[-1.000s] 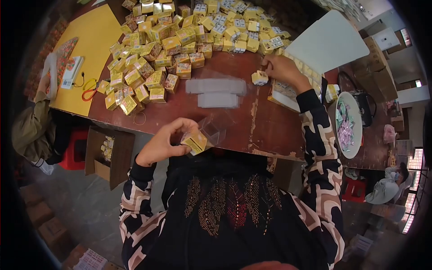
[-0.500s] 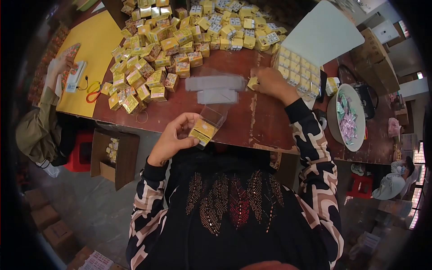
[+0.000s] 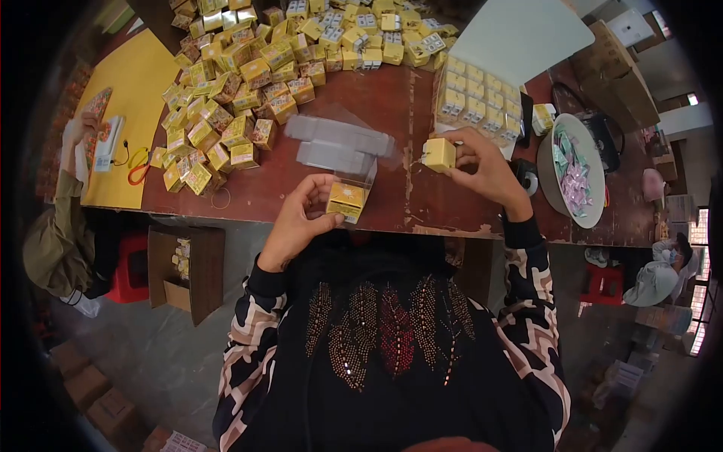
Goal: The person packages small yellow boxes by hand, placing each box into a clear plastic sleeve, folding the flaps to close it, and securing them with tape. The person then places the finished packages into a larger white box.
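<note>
Near the table's front edge, my left hand (image 3: pixel 310 215) is closed on a small yellow printed box (image 3: pixel 346 197), with a clear plastic case (image 3: pixel 367 175) around or against it; its upper end reaches toward the flat clear cases. Between the thumb and fingers of my right hand (image 3: pixel 482 167) is a yellow cube-shaped piece (image 3: pixel 438 155), held above the table. Just behind that hand stands a tray of similar yellow pieces (image 3: pixel 482 98) in rows. Flat clear plastic cases (image 3: pixel 339 143) lie on the table between my hands.
A heap of yellow printed boxes (image 3: pixel 233 90) covers the back left, with yellow-and-white pieces (image 3: pixel 361 34) beside it. A white lid (image 3: pixel 520 38) stands behind the tray. At right is a bowl of small packets (image 3: pixel 576 177). Another person's hand (image 3: pixel 84 124) works at far left.
My right hand has lifted the yellow cube-shaped piece from the table beside the tray and brought it nearer me. The left hand has shifted slightly right, turning the box and case. The view moved slightly.
</note>
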